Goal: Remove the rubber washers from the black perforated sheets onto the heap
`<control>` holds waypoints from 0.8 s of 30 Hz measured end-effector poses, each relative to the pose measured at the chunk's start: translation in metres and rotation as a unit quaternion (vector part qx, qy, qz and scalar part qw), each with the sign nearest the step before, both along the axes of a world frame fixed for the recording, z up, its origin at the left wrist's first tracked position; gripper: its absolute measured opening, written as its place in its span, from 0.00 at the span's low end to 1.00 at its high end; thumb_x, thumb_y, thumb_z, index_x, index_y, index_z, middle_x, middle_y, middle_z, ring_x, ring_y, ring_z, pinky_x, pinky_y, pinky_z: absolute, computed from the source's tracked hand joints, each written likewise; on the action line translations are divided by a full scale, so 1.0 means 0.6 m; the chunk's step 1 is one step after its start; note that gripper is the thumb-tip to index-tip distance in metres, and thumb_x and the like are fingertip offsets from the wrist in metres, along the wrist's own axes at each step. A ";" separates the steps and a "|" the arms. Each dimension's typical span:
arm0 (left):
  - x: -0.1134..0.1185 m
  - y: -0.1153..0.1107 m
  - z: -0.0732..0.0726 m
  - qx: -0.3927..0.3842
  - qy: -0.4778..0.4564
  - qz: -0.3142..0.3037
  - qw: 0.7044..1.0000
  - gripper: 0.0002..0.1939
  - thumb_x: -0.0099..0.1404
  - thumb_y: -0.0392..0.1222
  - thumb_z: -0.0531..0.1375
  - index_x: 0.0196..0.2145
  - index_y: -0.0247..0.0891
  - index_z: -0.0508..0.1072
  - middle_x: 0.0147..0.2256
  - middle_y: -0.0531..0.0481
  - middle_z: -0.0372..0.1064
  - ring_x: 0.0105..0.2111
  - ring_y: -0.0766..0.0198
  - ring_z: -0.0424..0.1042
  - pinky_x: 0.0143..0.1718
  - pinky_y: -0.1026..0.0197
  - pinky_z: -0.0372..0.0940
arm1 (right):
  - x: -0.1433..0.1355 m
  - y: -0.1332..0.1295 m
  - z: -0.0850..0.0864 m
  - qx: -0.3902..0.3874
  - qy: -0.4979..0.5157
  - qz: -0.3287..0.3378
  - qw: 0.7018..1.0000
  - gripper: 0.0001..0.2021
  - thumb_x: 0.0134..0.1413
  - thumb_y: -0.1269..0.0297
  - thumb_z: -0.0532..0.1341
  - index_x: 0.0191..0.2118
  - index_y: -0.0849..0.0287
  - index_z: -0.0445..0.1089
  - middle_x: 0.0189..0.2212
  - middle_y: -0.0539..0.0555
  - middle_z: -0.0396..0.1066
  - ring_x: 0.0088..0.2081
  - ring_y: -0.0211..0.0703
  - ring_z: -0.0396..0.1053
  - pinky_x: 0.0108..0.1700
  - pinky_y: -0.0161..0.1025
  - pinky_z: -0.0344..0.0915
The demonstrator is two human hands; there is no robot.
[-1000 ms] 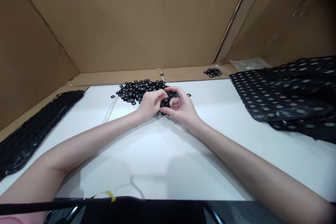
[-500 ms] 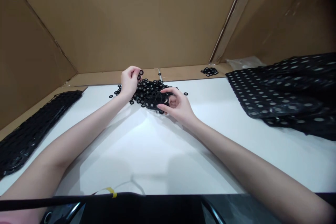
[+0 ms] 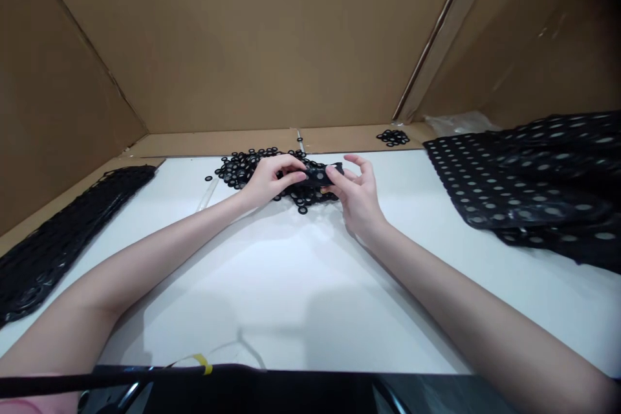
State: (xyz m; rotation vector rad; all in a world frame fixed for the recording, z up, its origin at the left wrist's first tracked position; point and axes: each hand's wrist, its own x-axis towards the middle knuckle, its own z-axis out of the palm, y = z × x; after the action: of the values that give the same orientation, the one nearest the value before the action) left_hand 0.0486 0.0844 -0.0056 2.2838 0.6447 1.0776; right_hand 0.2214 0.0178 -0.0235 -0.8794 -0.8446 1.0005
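Observation:
Between my two hands stretches a short black strip (image 3: 317, 175) with pale round spots, like a piece of perforated rubber sheet. My left hand (image 3: 272, 178) pinches its left end with thumb and fingers. At the other end, my right hand (image 3: 359, 197) grips it between thumb and fingers, the index finger raised. Under and behind the strip lies a heap of small black rings (image 3: 237, 168), partly hidden by my hands. One loose ring (image 3: 303, 210) sits at the heap's front edge.
A black perforated sheet (image 3: 504, 187) drapes over the white table (image 3: 272, 297) on the right. Stacked black strips (image 3: 72, 233) lie along the left. A small ring cluster (image 3: 392, 137) and a clear plastic bag (image 3: 460, 123) rest near the back cardboard wall (image 3: 291, 39).
My left hand has come down and right from above the heap, where it held rings, onto the strip. My right hand has moved right, lifting the strip with it.

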 end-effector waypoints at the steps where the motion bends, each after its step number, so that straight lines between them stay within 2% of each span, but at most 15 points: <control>1: 0.003 -0.001 -0.002 -0.035 -0.032 0.007 0.999 0.10 0.60 0.44 0.61 0.35 0.33 0.74 0.31 0.49 0.72 0.31 0.66 0.68 0.35 0.64 0.61 | 0.000 -0.001 0.002 -0.003 0.002 -0.011 1.000 0.24 0.37 0.58 0.70 0.38 0.52 0.56 0.24 0.42 0.71 0.24 0.35 0.69 0.29 0.33 0.66; 4: 0.009 -0.007 -0.005 -0.107 -0.116 0.000 0.987 0.11 0.60 0.43 0.62 0.38 0.35 0.72 0.28 0.52 0.68 0.29 0.69 0.67 0.33 0.66 0.60 | -0.005 -0.005 0.004 -0.007 -0.065 0.013 0.998 0.18 0.40 0.52 0.67 0.30 0.56 0.60 0.21 0.45 0.69 0.22 0.35 0.68 0.26 0.33 0.65; 6: 0.012 -0.014 -0.005 -0.129 -0.138 -0.008 0.982 0.10 0.60 0.43 0.62 0.38 0.36 0.70 0.27 0.54 0.66 0.27 0.70 0.66 0.31 0.67 0.59 | -0.009 -0.009 0.003 -0.005 -0.153 0.044 0.987 0.18 0.38 0.51 0.68 0.27 0.58 0.65 0.22 0.49 0.70 0.24 0.37 0.68 0.28 0.35 0.66; 8: 0.014 -0.022 -0.006 -0.137 -0.138 -0.016 0.981 0.09 0.61 0.42 0.62 0.37 0.35 0.69 0.27 0.53 0.66 0.28 0.70 0.66 0.31 0.68 0.59 | -0.014 -0.012 -0.001 -0.005 -0.222 0.050 0.974 0.17 0.36 0.53 0.69 0.26 0.61 0.68 0.23 0.52 0.71 0.26 0.40 0.69 0.30 0.37 0.67; 13: 0.016 -0.031 -0.014 -0.131 -0.104 -0.020 0.986 0.09 0.63 0.44 0.59 0.37 0.35 0.70 0.31 0.50 0.70 0.32 0.66 0.71 0.36 0.65 0.64 | -0.014 -0.010 -0.012 0.013 -0.270 0.044 0.962 0.14 0.45 0.55 0.63 0.29 0.63 0.71 0.28 0.58 0.75 0.29 0.46 0.72 0.35 0.43 0.70; 17: 0.012 -0.033 -0.014 -0.088 -0.062 0.008 0.994 0.09 0.64 0.44 0.58 0.37 0.35 0.71 0.31 0.50 0.71 0.32 0.66 0.71 0.35 0.64 0.65 | -0.011 -0.008 -0.014 0.020 -0.300 0.049 0.952 0.12 0.46 0.58 0.61 0.30 0.64 0.72 0.30 0.60 0.76 0.31 0.47 0.73 0.35 0.43 0.71; 20: 0.008 -0.033 -0.011 -0.036 -0.013 0.015 0.999 0.10 0.64 0.44 0.58 0.37 0.35 0.72 0.32 0.49 0.72 0.32 0.65 0.70 0.37 0.63 0.64 | -0.011 -0.010 -0.011 0.018 -0.305 0.044 0.951 0.11 0.46 0.59 0.61 0.28 0.64 0.71 0.27 0.59 0.75 0.30 0.47 0.73 0.33 0.41 0.70; 24: 0.008 -0.030 -0.010 0.086 0.002 0.014 0.996 0.08 0.62 0.42 0.60 0.36 0.35 0.73 0.40 0.45 0.68 0.42 0.61 0.69 0.45 0.59 0.63 | -0.012 -0.015 -0.006 0.018 -0.317 0.043 0.947 0.09 0.45 0.61 0.61 0.27 0.63 0.70 0.24 0.55 0.73 0.28 0.45 0.72 0.31 0.38 0.69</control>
State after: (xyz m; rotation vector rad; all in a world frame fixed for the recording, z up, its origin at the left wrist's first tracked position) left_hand 0.0533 0.0665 -0.0118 2.4287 0.6078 1.1838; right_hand 0.2139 0.0088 -0.0271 -1.1629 -1.4504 0.7716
